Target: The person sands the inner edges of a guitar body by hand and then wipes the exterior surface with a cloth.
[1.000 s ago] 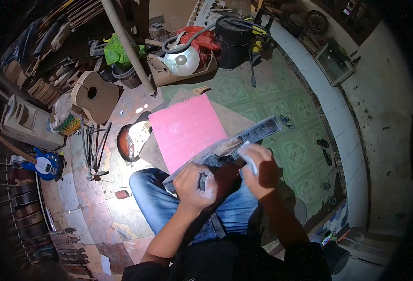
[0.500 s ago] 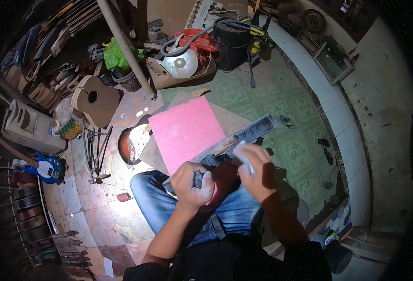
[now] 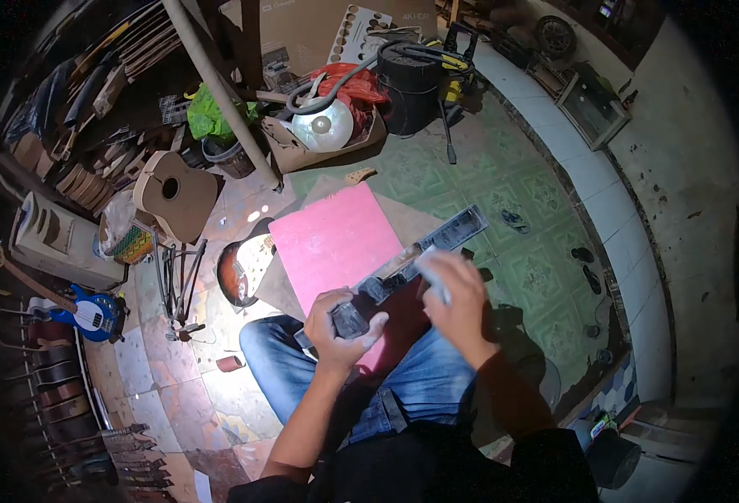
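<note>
Left hand's [image 3: 336, 335] thumb swung out, fingers curled round the dark block [image 3: 350, 320]!
Right hand [image 3: 459, 302] pinched a pale pad [image 3: 441, 291]; the grey bar [image 3: 462, 228] crossed the pink board's [image 3: 332, 243] right edge.

Small printed lettering [image 3: 416, 16] on brown cardboard [image 3: 302, 33].

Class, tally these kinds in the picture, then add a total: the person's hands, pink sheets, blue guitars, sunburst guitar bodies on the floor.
Hands (left hand, right hand): 2
Pink sheet: 1
Blue guitar: 1
Sunburst guitar body: 1
Total: 5
</note>
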Action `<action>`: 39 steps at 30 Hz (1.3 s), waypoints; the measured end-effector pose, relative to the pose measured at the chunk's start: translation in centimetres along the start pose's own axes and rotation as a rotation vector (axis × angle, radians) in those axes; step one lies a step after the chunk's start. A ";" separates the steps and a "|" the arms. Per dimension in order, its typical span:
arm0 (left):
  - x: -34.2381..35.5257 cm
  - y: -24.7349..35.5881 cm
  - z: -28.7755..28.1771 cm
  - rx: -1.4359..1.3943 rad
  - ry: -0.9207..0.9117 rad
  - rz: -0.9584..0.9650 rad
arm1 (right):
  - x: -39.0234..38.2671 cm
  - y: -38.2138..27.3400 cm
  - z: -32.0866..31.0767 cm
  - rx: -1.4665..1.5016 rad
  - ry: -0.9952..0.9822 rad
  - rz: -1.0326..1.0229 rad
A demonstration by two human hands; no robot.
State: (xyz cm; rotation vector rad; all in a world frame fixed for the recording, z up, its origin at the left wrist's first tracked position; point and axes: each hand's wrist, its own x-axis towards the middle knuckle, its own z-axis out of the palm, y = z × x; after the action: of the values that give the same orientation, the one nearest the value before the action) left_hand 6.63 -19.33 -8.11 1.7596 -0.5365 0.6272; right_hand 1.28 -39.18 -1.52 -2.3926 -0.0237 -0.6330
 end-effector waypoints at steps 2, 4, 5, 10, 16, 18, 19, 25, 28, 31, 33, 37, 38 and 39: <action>-2.1 -3.0 0.4 -0.054 0.074 -0.066 | 0.7 1.2 0.1 0.146 0.058 0.134; -2.3 -3.7 0.5 -0.009 0.019 -0.130 | 0.5 1.1 -0.6 0.193 0.092 0.153; -2.3 -4.0 0.2 0.035 -0.035 -0.196 | 0.5 0.8 -0.8 0.240 0.124 0.172; 2.6 -2.9 -1.3 0.138 -0.152 -0.236 | -0.9 2.3 -1.6 0.274 0.155 0.192; 8.8 0.0 -2.9 0.422 -0.482 -0.271 | -3.9 5.7 0.3 0.425 0.143 0.357; 9.8 0.1 -2.3 0.518 -0.605 -0.202 | -4.7 7.2 1.7 0.470 0.111 0.454; 10.1 -0.3 -2.0 0.522 -0.609 -0.202 | -4.8 7.9 2.7 0.475 0.112 0.457; 9.9 -4.3 2.3 0.722 -0.774 -0.162 | -4.6 9.2 7.5 0.335 0.049 0.312; 8.6 -6.5 4.6 0.753 -0.851 -0.176 | -3.6 9.1 9.7 0.315 0.028 0.308; 7.8 -6.9 6.1 0.740 -0.913 -0.180 | -3.0 9.0 10.9 0.179 0.012 0.311; 7.8 -6.7 7.1 0.769 -0.933 -0.228 | -2.2 10.3 12.3 0.129 0.041 0.193; 6.8 -7.5 8.2 0.746 -0.927 -0.209 | -2.6 10.7 14.8 0.000 -0.122 0.207; 6.8 -7.7 8.3 0.735 -0.905 -0.192 | -2.6 11.3 15.9 0.042 -0.038 0.137; 7.0 -7.9 8.2 0.727 -0.879 -0.178 | -2.7 11.5 16.4 0.044 -0.045 0.141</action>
State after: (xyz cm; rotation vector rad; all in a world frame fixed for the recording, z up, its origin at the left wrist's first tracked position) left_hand 18.10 -25.50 -11.05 2.7407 -0.7808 -0.1621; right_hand 8.05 -37.95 -20.48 -2.3416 0.1095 -0.5075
